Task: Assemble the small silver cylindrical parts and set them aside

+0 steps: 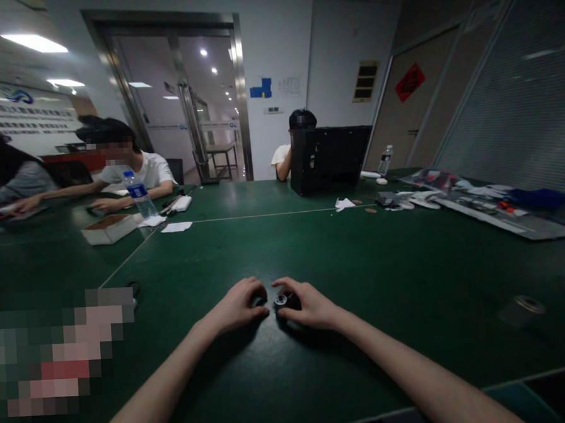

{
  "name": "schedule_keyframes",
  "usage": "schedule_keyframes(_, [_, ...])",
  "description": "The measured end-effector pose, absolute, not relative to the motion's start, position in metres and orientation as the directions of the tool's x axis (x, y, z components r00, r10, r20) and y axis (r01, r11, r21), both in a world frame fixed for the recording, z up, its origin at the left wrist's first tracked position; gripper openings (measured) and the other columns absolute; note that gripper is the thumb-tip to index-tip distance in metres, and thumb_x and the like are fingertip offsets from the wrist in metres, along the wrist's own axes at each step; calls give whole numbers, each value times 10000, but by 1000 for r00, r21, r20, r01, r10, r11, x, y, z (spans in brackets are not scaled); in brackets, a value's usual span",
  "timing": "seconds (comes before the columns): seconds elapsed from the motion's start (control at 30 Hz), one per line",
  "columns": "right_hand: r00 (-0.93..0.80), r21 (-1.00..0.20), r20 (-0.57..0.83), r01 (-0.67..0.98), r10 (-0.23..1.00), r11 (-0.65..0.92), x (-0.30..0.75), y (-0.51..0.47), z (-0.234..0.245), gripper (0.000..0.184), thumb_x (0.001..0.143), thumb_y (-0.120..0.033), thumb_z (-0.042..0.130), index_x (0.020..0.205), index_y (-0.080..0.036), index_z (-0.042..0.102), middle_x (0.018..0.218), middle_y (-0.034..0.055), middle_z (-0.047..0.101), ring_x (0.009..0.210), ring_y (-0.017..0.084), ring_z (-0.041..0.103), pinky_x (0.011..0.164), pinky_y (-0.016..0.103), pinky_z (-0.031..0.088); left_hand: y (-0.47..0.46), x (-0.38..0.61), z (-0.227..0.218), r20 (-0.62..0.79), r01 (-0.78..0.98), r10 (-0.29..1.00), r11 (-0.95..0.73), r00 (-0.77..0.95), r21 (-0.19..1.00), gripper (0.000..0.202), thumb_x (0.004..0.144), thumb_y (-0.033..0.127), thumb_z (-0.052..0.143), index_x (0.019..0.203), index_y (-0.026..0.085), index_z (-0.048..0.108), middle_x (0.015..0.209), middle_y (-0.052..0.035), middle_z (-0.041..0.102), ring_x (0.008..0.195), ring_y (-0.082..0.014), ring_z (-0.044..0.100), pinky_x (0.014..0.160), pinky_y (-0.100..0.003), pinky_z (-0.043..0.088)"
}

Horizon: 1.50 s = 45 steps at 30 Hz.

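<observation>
In the middle of the green table (322, 247), my right hand (309, 305) grips a small black rounded object with a silvery ringed face (281, 300) between thumb and fingers. Its exact kind is too small to tell. My left hand (244, 304) is just to the left, curled with thumb and fingertips close together. Something dark shows inside that curl, but its shape is mostly hidden. A narrow gap separates the two hands, which both rest low over the tabletop.
A dark cylindrical roll (522, 311) stands at right. Farther back are a shallow box (110, 230), a water bottle (139, 195), paper scraps (176, 227), a large black case (334, 159) and a cluttered board (495, 210). Several people sit around the table; a blurred-out patch covers the left foreground.
</observation>
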State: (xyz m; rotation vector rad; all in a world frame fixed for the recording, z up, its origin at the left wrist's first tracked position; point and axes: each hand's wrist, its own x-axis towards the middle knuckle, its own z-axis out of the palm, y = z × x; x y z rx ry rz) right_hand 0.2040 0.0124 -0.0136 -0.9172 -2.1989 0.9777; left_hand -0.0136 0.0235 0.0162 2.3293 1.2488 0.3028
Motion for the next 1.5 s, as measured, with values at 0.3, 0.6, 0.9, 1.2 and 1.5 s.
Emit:
schedule_keyframes(0.3, [-618, -794, 194, 357, 762, 493, 204, 10, -9, 471, 753, -238, 664, 1191, -195, 496, 963, 53, 666, 863, 178, 634, 786, 302, 480, 20, -11, 20, -36, 711, 813, -485, 581, 509, 264, 761, 336, 630, 981, 191, 615, 1012, -53, 596, 948, -223, 544, 839, -323, 421])
schedule_keyframes(0.6, [-602, -789, 210, 361, 770, 498, 206, 10, -10, 423, 797, -246, 615, 1195, -204, 480, 892, 29, 666, 778, 156, 616, 734, 276, 451, 17, -10, 21, -38, 694, 798, -498, 601, 519, 266, 761, 341, 619, 981, 191, 615, 1008, -52, 598, 937, -225, 546, 831, -324, 423])
schedule_keyframes(0.9, [-521, -963, 124, 142, 844, 229, 201, 19, -22, 382, 832, -409, 590, 1135, -179, 562, 802, 10, 606, 678, 124, 546, 678, 264, 438, 15, -10, 23, -13, 648, 789, -495, 614, 579, 303, 755, 365, 652, 999, 193, 603, 1008, -46, 610, 926, -214, 562, 818, -316, 436])
schedule_keyframes(1.2, [-522, -931, -123, -235, 844, -281, 199, 18, -21, 427, 746, -473, 689, 1010, -149, 603, 801, 21, 598, 624, 85, 550, 570, 197, 402, 8, -4, 28, 54, 576, 776, -511, 629, 638, 341, 751, 389, 672, 1001, 172, 592, 984, -57, 621, 907, -206, 574, 804, -312, 445])
schedule_keyframes(1.5, [-571, -896, -86, -313, 816, -314, 198, 12, -16, 406, 750, -443, 700, 1020, -153, 612, 834, 33, 618, 629, 84, 558, 562, 194, 400, 3, 2, 29, 149, 558, 786, -545, 601, 625, 220, 795, 365, 613, 871, 163, 566, 869, -36, 606, 808, -173, 554, 740, -272, 431])
